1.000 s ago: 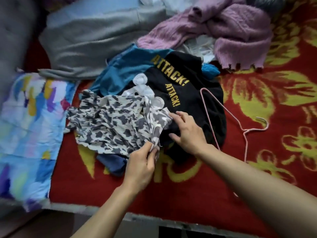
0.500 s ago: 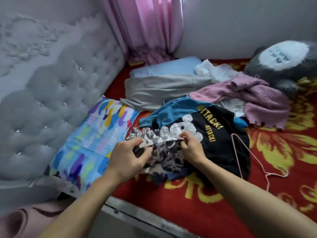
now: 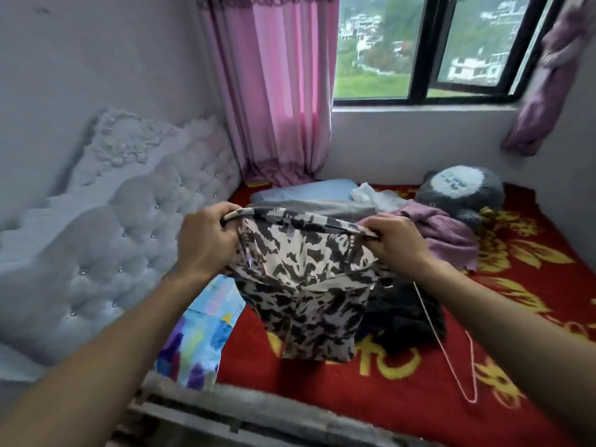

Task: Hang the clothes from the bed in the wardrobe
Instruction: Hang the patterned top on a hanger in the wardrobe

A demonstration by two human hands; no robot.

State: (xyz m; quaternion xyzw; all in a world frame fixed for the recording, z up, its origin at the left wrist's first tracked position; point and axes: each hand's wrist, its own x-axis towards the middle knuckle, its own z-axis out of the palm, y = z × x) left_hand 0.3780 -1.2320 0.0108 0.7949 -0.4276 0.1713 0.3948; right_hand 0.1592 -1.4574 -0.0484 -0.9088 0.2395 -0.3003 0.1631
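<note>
Lifted off the bed since a moment ago, the camouflage garment now hangs between both hands. The left hand and right hand are spread apart, each pinching one end of its top edge, likely to straighten it for hanging. Beneath the right wrist the pink hanger lies ready.

Black, grey and cream blotches all over the camouflage garment. Solid black on the top. Deep red with large yellow flowers across the bedcover. Mauve for the knitted sweater, plain grey for the folded garment. Pink on the thin hanger and the curtain. Blue, purple and yellow brushstrokes on the pillowcase. Pale grey on the tufted headboard; dark grey with a white patch on the plush toy.
</note>
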